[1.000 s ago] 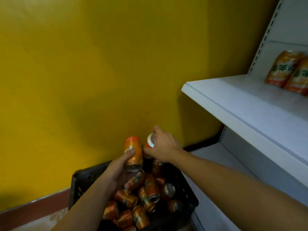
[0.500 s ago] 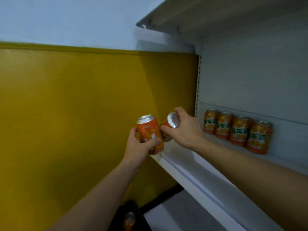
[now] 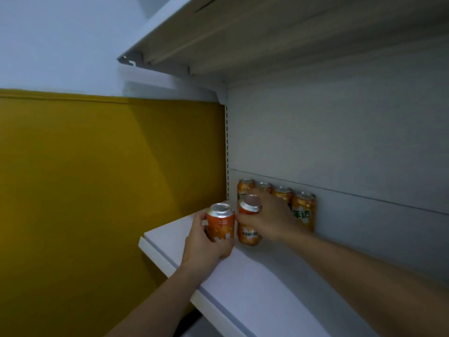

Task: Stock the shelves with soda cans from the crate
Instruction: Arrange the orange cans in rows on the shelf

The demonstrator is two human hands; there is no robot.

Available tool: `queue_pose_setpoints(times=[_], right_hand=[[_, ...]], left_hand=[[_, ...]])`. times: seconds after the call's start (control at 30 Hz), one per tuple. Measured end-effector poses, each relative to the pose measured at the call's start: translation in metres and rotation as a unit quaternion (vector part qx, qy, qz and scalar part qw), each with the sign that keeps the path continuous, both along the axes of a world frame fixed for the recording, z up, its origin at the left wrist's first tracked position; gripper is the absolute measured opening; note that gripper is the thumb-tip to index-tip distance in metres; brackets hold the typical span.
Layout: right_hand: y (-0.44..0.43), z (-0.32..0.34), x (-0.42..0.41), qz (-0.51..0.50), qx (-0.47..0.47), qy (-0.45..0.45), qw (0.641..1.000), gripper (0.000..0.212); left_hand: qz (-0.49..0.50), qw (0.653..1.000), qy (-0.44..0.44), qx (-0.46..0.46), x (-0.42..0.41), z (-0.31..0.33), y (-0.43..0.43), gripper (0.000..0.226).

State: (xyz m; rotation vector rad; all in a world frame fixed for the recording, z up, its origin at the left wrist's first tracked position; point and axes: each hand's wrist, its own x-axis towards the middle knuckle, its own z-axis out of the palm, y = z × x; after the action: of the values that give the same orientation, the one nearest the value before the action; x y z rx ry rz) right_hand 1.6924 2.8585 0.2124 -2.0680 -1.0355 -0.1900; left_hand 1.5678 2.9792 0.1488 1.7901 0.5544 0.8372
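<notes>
With both cans over the shelf [image 3: 255,283], mid-placing: left hand [image 3: 204,242] wrapped round one orange can [image 3: 221,224], right hand [image 3: 269,218] clamping another [image 3: 249,229], in front of the back row [image 3: 303,210]. Next probably: set down upright, let go.

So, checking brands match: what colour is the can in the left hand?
Orange with a silver top, seen in the head view: can, left hand.

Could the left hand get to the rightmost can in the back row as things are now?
Probably not directly. The left hand is wrapped around its own can, and the right hand with its can sits between it and the rightmost back-row can.
</notes>
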Motion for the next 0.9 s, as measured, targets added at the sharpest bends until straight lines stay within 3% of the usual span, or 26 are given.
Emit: queue_pose_setpoints(times=[0.17,0.3,0.4,0.5,0.63,0.7,0.83,0.9], right_hand=[[0.000,-0.003,0.006,-0.023,0.020,0.063,0.998,0.066],[0.010,-0.006,0.006,-0.063,0.098,0.232,0.966,0.093],[0.017,-0.014,0.004,-0.076,0.168,0.376,0.908,0.070],[0.027,-0.029,0.000,-0.017,0.281,0.525,0.804,0.073],[0.039,-0.040,-0.001,0.002,0.381,0.548,0.745,0.092],[0.039,-0.042,-0.002,-0.009,0.374,0.521,0.767,0.093],[0.034,-0.042,-0.001,-0.026,0.298,0.339,0.892,0.079],[0.032,-0.040,-0.002,-0.031,0.229,0.236,0.944,0.088]], left_hand=[[0.036,0.996,0.026,0.077,-0.001,0.001,0.009,0.081],[0.057,0.995,0.021,0.076,0.001,-0.001,0.012,0.081],[0.053,0.996,0.014,0.072,-0.001,-0.004,0.012,0.080],[0.058,0.996,0.012,0.066,-0.001,-0.007,0.012,0.080],[0.065,0.995,0.017,0.080,0.001,-0.010,0.013,0.082],[0.069,0.994,0.018,0.088,0.001,-0.011,0.013,0.081],[0.074,0.993,0.020,0.094,0.002,-0.010,0.012,0.082],[0.075,0.992,0.021,0.096,0.002,-0.011,0.011,0.083]])
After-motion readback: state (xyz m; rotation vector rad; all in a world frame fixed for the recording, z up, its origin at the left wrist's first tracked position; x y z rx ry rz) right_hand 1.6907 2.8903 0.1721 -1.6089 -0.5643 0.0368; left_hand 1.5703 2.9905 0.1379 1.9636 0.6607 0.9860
